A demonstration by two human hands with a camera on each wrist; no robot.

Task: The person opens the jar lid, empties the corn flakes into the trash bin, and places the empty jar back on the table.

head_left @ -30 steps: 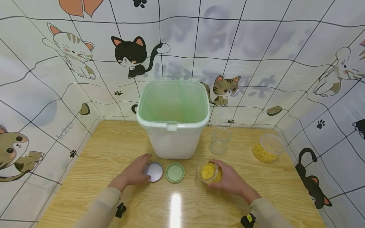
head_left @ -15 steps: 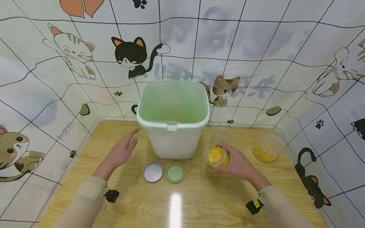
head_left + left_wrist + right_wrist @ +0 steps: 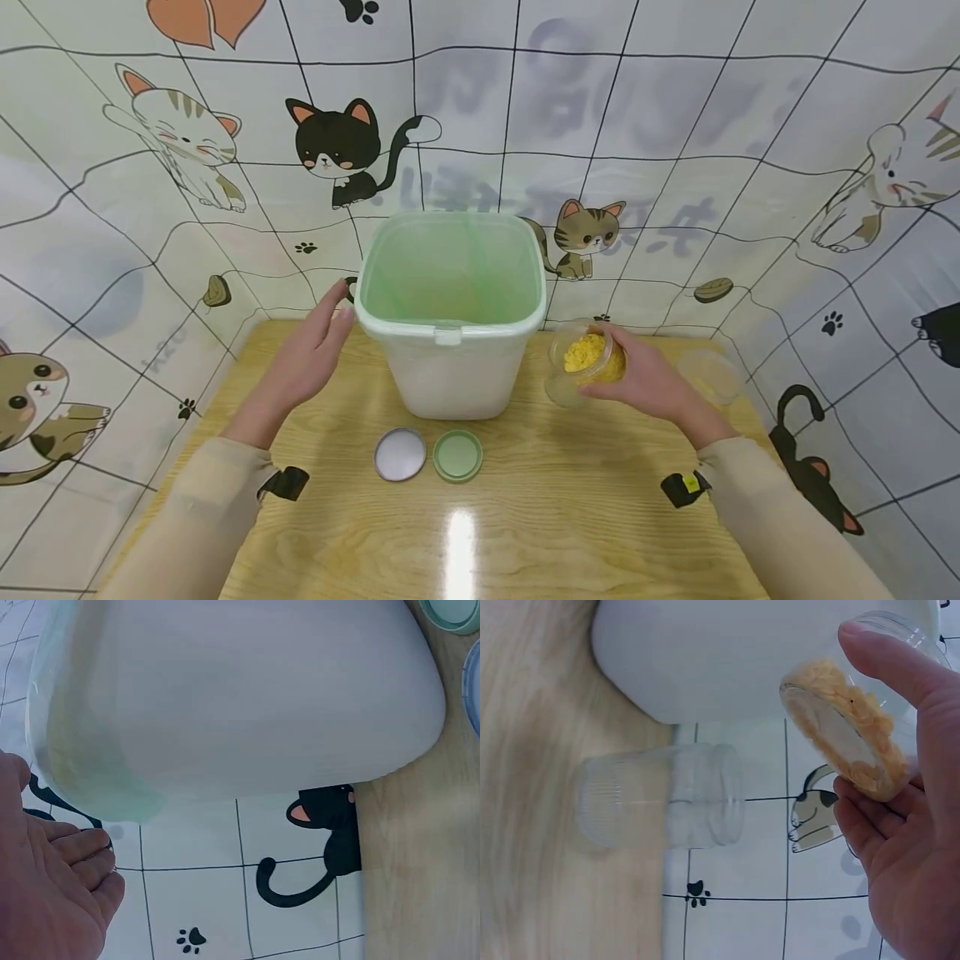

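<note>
I have the right hand (image 3: 647,377) clamped round the tilted clear jar (image 3: 613,365) of yellow flakes (image 3: 583,353), aloft beside the white bin (image 3: 459,371), left hand (image 3: 303,360) empty with fingers extended, and judge this a carrying step whose next move calls for a spill-free, steady grip.

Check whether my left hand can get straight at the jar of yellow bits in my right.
Probably not straight across: the white tub stands between your left hand and the jar, which your right hand grips. The left hand looks empty, so going round the front seems possible.
</note>
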